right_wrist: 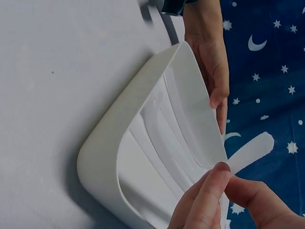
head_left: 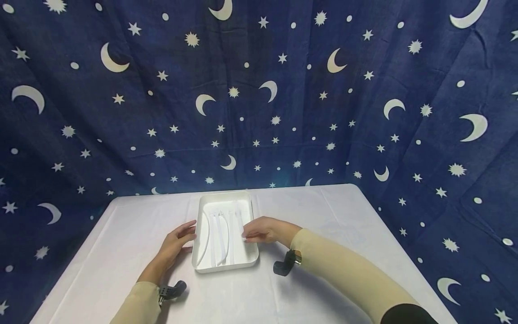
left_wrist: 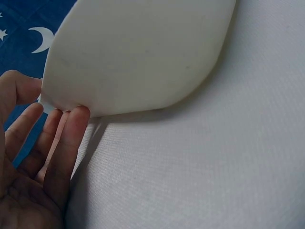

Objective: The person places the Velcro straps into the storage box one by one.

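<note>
So, white tray (head_left: 247, 263) sits mid-table on white tablecloth (head_left: 323, 288), few white strips (head_left: 220, 238) lying inside. Your left hand (head_left: 176, 245) rests flat on tray's left wall, fingers straight and together. Your right hand (head_left: 263, 231) pinches end of one white strip (right_wrist: 250, 150) over tray's right edge. Starry blue backdrop (head_left: 121, 112) behind.
</note>
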Demonstrator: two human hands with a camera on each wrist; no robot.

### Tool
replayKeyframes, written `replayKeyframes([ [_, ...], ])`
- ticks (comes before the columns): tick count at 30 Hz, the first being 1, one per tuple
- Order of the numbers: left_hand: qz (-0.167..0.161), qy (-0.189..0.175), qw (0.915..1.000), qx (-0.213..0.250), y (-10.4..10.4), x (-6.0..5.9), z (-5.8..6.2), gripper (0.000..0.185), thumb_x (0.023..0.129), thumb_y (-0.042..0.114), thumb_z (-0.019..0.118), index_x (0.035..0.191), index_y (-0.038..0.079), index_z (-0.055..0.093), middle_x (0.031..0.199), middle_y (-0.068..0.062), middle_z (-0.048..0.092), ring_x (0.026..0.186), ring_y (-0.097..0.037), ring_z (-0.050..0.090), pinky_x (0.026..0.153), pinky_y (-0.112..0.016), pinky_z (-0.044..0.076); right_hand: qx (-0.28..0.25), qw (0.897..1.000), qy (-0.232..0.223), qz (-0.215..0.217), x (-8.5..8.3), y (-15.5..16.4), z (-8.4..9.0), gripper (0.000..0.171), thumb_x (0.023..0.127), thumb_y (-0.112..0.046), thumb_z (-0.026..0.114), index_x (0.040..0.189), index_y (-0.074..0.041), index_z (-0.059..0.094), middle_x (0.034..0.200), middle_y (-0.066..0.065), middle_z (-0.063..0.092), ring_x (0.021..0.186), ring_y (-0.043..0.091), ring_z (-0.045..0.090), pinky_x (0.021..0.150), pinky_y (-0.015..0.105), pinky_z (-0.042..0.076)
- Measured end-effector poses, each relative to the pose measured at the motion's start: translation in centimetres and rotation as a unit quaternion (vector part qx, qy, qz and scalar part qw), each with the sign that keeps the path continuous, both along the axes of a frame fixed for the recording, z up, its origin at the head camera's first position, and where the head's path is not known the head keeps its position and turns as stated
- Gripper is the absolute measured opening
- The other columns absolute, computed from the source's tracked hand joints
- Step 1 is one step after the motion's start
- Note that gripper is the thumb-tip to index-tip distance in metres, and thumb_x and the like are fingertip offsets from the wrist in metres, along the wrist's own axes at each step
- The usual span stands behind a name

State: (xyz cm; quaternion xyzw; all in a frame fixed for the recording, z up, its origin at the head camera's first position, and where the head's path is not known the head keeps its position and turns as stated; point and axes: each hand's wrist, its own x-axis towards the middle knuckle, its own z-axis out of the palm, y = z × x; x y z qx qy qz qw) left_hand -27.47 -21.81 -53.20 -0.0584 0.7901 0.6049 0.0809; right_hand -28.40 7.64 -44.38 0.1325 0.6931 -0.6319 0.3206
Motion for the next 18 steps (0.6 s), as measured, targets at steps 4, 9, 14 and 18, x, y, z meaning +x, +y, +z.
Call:
replayKeyframes([
  [4, -0.001, -0.002, 1.0, -0.001, 0.0, 0.2, -0.1, 0.066, 0.09, 0.02, 0.065, 0.151, 0.014, 0.038, 0.151, -0.022, 0.041, 0.135, -0.042, 0.044, 0.091, -0.037, 0.06, 0.006, 1.0, 0.003, -0.004, 0.1, -0.7, -0.1, 0.037, 0.08, 0.015, 0.067, 0.117, 0.012, 0.062, 0.089, 0.014, 0.066, 0.086, 0.021, 0.068, 0.077, 0.024, 0.063],
  [9, 0.0, -0.004, 1.0, 0.0, 0.0, 0.2, -0.1, 0.066, 0.09, 0.02, 0.065, 0.15, 0.014, 0.039, 0.15, -0.022, 0.042, 0.134, -0.042, 0.046, 0.091, -0.037, 0.06, 0.03, 1.0, 0.008, -0.005, 0.1, -1.3, -0.2, 0.029, 0.079, 0.012, 0.068, 0.108, 0.011, 0.066, 0.087, 0.015, 0.066, 0.08, 0.021, 0.071, 0.075, 0.024, 0.063],
  [14, -0.003, -0.003, 1.0, -0.001, 0.0, 0.2, 0.1, 0.066, 0.09, 0.02, 0.064, 0.15, 0.014, 0.038, 0.151, -0.021, 0.042, 0.134, -0.041, 0.046, 0.092, -0.037, 0.06, 0.04, 0.999, 0.021, -0.003, 0.1, -1.9, -0.6, 0.018, 0.078, 0.013, 0.066, 0.096, 0.01, 0.067, 0.082, 0.014, 0.063, 0.075, 0.02, 0.07, 0.072, 0.023, 0.063],
  [18, -0.005, -0.003, 1.0, 0.003, -0.1, 0.1, 0.2, 0.066, 0.09, 0.019, 0.064, 0.151, 0.014, 0.038, 0.151, -0.021, 0.042, 0.134, -0.041, 0.047, 0.091, -0.037, 0.06, 0.048, 0.998, 0.04, 0.003, 0.2, -2.4, -0.6, 0.015, 0.076, 0.014, 0.065, 0.091, 0.01, 0.067, 0.08, 0.013, 0.062, 0.073, 0.02, 0.07, 0.071, 0.023, 0.063],
])
